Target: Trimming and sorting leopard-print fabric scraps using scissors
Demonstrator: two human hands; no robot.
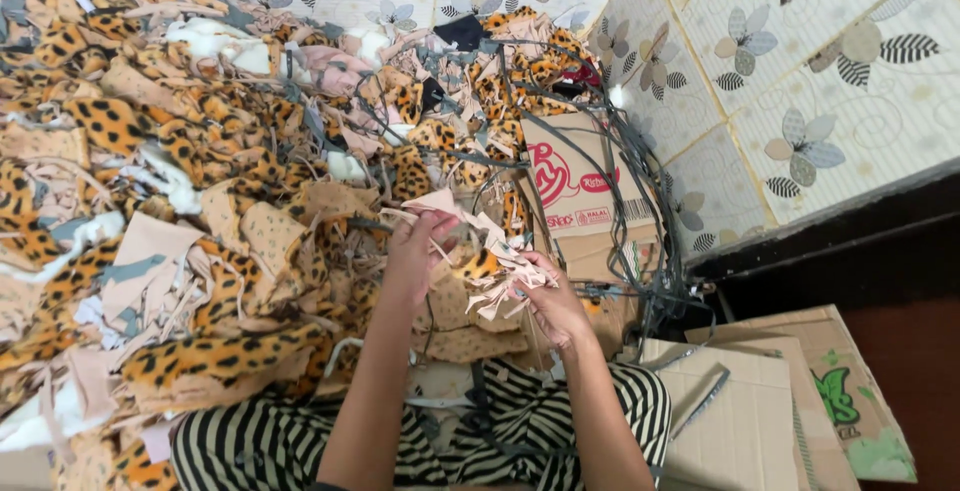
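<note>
A: Nearest first. What lay below the hands?

B: Striped trousers (540, 431), black and cream, covered the lap directly beneath both forearms. To the right of the right hand, flattened cardboard sheets (740, 401) lay just beside the knee.

A: State of the hands?

B: Left hand (415, 251) was closed, fingers pinched on the upper end of a bundle of pale fabric strips (490, 251). Right hand (555, 301) was closed on the lower end of the same bundle, thumb side up. The bundle spanned the gap between the two hands, with loose ends hanging off it. One small leopard-print piece sat within it; I could not tell which hand pinned that piece.

A: Farther out?

B: Left of the left hand and beyond it, a large heap of leopard-print fabric scraps (180, 171), mixed with beige, pink and white offcuts. Just beyond the right hand, an open cardboard box (580, 191) with red printing, touching the heap. Dark grey strips (620, 241) draped over the box's edge. Farthest out, a cream floor covering (800, 81) with a grey flower pattern.
</note>
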